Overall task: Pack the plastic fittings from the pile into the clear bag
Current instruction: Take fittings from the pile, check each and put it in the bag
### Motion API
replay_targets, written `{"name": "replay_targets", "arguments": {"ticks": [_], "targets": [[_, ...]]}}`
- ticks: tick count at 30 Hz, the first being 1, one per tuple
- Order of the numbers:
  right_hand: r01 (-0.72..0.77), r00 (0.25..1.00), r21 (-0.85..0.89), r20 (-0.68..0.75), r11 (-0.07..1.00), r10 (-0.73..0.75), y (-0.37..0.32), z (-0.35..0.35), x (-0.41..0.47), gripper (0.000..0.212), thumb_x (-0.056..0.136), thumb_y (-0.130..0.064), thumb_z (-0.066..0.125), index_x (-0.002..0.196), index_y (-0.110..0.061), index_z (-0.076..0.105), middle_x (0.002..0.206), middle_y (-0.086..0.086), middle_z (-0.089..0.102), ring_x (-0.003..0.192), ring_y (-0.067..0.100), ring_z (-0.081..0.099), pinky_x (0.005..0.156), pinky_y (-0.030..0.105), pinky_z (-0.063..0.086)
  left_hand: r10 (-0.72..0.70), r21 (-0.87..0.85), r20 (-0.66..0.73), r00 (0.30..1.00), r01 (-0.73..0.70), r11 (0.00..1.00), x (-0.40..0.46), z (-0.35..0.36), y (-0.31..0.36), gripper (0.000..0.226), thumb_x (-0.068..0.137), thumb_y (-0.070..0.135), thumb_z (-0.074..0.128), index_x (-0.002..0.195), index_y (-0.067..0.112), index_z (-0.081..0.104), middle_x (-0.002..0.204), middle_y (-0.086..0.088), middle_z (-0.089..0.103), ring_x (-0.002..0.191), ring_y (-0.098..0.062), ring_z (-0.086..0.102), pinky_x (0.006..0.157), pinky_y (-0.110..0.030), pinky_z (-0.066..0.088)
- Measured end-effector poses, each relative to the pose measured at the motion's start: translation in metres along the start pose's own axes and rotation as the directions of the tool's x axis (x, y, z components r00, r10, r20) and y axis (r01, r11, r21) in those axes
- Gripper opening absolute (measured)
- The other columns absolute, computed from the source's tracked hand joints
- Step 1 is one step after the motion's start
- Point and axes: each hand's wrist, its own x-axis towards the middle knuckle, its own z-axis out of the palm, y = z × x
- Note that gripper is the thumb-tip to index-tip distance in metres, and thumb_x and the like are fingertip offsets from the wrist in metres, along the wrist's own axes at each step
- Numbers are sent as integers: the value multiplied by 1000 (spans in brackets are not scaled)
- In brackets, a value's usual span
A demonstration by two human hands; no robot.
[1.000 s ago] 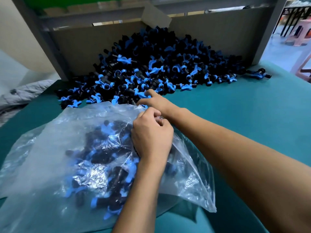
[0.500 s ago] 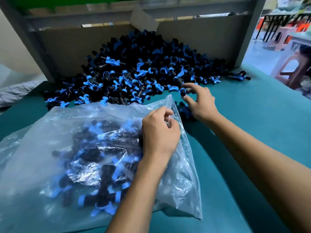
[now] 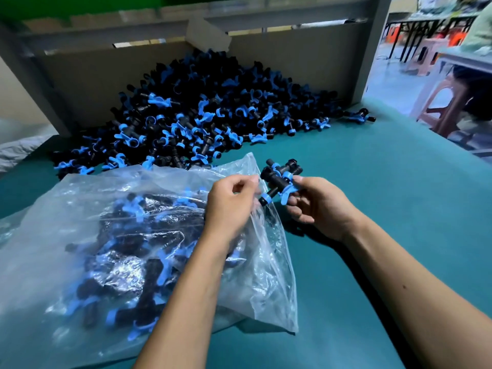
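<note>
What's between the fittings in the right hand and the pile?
Head view: only bare green table between the held fittings in the right hand and the pile.

bright, motion-blurred, edges warped

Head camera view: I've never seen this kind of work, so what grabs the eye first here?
The big pile of black and blue plastic fittings heaped against the cardboard wall at the back of the teal table. In front of it lies a clear bag, already partly filled. At its mouth the left hand pinches the plastic while the right hand holds a small bunch of fittings.
</note>
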Motion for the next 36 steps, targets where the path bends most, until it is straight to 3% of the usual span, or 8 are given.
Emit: {"name": "replay_targets", "arguments": {"ticks": [3,8,13,17,21,26,29,36], "targets": [[24,999,-43,38,999,-22,2,-3,-1,19,94,-24,54,83,-9,58,66,9,51,49,16,48,33,17,28,20,37,56,998,-22,999,-1,-2,0,9,93,36,74,94,27,78,90,7,78,89,-12,73,89,-39,60],[65,997,-68,39,996,-62,0,-4,1,34,98,-19,51,130,-14,61,68,12,51,52,21,50,37,19,34,47,37,68,997,-50,998,-3,0,2,9,91,28,79,95,20,79,88,3,78,85,-13,73,83,-34,58],[91,994,-66,-46,994,-94,-1,-3,2,12,100,-18,53,106,-8,58,67,14,61,52,24,61,39,21,44,43,-128,113,993,-28,991,-4,-6,3,22,82,12,87,101,19,78,97,-12,77,74,-12,69,72,-25,59],[60,997,-31,-51,998,-62,-1,-3,1,17,99,-22,55,92,-7,56,68,15,64,54,24,68,40,19,47,152,-10,85,985,-152,988,-4,-4,-1,24,80,9,87,98,23,78,94,-10,77,73,-15,61,75,-33,57],[31,999,-62,-37,998,-33,-3,-2,-1,26,96,-35,61,95,-9,60,62,11,60,46,22,62,35,19,42,240,153,63,969,-247,957,-3,2,-5,7,86,25,84,91,25,79,71,-2,72,62,-12,57,59,-34,52],[14,999,-139,-34,990,-19,0,2,0,34,102,-40,50,94,-7,53,56,13,56,37,23,54,31,19,34,252,71,76,965,-257,964,-1,0,-7,7,93,28,76,89,22,75,59,8,63,53,-10,52,56,-32,45],[21,998,-176,-49,984,-30,2,6,1,44,97,-49,54,76,-10,53,54,13,54,36,23,51,31,19,31,225,-14,115,967,-225,974,-1,0,-5,3,94,23,76,95,20,75,63,15,65,51,-4,51,55,-24,44],[128,988,-126,-72,984,-138,6,7,5,22,102,-33,56,88,-19,66,68,8,56,46,15,48,36,16,29,180,-5,57,982,-180,984,2,-1,-9,4,98,18,70,99,19,74,72,2,74,58,-6,64,57,-22,53]]}}
